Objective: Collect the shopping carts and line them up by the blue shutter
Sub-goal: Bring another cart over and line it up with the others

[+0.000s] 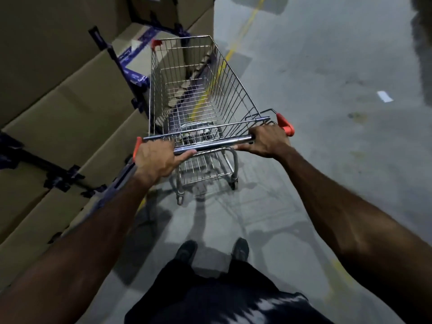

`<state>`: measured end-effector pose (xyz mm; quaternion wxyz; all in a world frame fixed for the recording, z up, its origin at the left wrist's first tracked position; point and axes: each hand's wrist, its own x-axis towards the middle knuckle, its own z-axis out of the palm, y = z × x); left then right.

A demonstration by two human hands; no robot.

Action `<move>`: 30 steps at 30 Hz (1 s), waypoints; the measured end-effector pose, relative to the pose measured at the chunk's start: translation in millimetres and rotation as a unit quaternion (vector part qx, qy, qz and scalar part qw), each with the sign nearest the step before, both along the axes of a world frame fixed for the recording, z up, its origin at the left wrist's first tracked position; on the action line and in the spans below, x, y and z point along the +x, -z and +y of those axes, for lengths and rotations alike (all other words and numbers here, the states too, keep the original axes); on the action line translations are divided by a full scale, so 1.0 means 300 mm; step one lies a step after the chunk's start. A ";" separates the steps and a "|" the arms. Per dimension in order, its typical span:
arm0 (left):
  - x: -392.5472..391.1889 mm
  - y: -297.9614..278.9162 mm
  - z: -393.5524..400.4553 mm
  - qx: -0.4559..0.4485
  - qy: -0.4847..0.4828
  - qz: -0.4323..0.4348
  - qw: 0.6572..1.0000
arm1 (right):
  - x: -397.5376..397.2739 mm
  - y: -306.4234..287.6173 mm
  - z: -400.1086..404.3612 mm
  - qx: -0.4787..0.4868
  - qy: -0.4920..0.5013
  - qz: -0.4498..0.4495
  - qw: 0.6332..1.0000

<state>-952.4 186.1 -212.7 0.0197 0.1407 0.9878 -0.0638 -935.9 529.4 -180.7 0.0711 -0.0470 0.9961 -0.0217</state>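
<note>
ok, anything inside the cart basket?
The shopping cart basket looks empty: only floor, a yellow line and cardboard boxes show through the mesh. The near end, behind the handle bar, is partly hidden.

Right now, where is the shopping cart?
In the head view the shopping cart is centre frame, directly ahead, both hands on its handle, cardboard boxes close on its left.
</note>
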 end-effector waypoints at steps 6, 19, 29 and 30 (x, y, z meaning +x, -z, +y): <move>-0.093 -0.031 -0.194 -0.028 0.108 0.002 0.994 | 0.185 0.011 -0.248 0.005 0.089 -0.021 0.996; -0.283 -0.074 -0.402 -0.126 0.377 0.001 0.918 | 0.527 0.005 -0.772 -0.132 0.280 -0.125 0.943; -0.121 -0.095 -0.421 -0.167 0.462 -0.045 0.870 | 0.872 0.007 -1.070 -0.272 0.391 -0.156 0.865; -0.088 -0.101 -0.413 -0.172 0.478 -0.042 0.860 | 0.914 0.007 -1.098 -0.263 0.412 -0.146 0.860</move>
